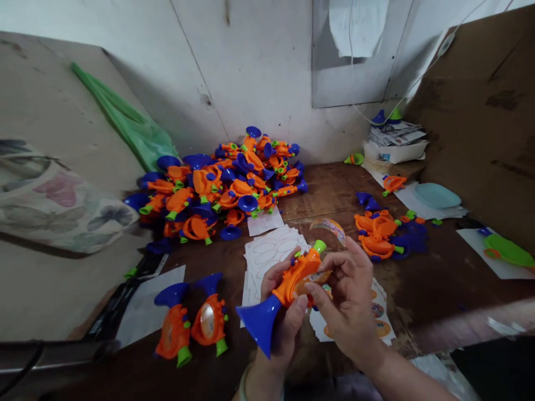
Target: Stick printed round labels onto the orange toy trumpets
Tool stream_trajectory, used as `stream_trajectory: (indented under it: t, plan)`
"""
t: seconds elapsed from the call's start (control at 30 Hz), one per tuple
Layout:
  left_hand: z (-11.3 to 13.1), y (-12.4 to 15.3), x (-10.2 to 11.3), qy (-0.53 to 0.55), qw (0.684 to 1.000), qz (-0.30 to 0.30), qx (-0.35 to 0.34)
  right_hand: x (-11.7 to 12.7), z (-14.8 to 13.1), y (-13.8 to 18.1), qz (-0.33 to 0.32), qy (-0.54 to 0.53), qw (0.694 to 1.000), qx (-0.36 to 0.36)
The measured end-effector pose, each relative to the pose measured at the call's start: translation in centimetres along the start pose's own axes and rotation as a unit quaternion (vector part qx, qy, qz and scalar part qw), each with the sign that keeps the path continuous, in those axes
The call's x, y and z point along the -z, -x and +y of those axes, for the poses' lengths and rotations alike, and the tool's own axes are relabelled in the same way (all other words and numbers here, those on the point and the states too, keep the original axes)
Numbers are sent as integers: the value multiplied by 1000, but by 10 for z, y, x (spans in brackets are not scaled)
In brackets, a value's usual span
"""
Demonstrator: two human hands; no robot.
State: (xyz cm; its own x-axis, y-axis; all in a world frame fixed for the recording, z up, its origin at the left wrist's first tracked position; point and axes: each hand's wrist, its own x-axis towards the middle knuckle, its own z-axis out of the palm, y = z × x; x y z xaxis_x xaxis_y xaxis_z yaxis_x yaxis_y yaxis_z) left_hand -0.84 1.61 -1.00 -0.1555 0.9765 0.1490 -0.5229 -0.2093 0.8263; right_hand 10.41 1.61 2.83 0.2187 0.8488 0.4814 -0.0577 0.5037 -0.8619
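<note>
My left hand (286,328) is wrapped round an orange toy trumpet (297,277), its blue bell tilted down to the left and its green mouthpiece up to the right. My right hand (349,295) is closed at the trumpet's side, thumb and fingertips pinching an oval orange sticker (313,280) against its body. A curved, shiny sticker piece (330,227) stands out by the raised fingers of that hand. Beneath lie sheets of oval stickers (382,320), partly hidden by my right hand, and white sheets with oval outlines (270,256).
Two toy trumpets (209,320) lie at the left front beside white paper (152,303). A large heap of trumpets (234,186) sits against the wall. More orange parts (376,231), a pale blue lid-like oval (438,195) and a paper stack (395,142) are on the right. Cardboard (480,111) flanks the table.
</note>
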Motion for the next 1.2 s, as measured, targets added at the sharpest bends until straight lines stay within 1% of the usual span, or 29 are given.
stream_trajectory:
  t: [0.2, 0.33, 0.57, 0.77, 0.87, 0.97, 1.03, 1.1, 1.2]
  plan:
    - [1, -1, -2, -3, 1000, 3, 3, -1, 2, 1, 7, 17, 1000, 8]
    - [1, 0, -2, -3, 1000, 1, 5, -1, 1, 1, 6, 1, 1000, 4]
    - [1, 2, -1, -16, 1000, -12, -17, -1, 0, 2, 0, 3, 1000, -2]
    - [0, 3, -2, -30, 999, 7, -13, -3, -1, 1, -5, 6, 1000, 12]
    - [1, 2, -5, -25, 999, 14, -31, -1, -2, -3, -12, 34, 998, 46]
    - [3, 3, -10, -24, 998, 18, -52, 3, -4, -9, 5, 102, 989, 109]
    - [5, 5, -12, -21, 998, 16, -60, 6, -4, -13, 11, 151, 981, 124]
    - [5, 6, -14, -18, 997, 19, -66, 9, -5, -16, 1, 164, 982, 99]
    - [4, 8, -15, -17, 997, 27, -70, 10, -3, -17, -4, 135, 990, 45]
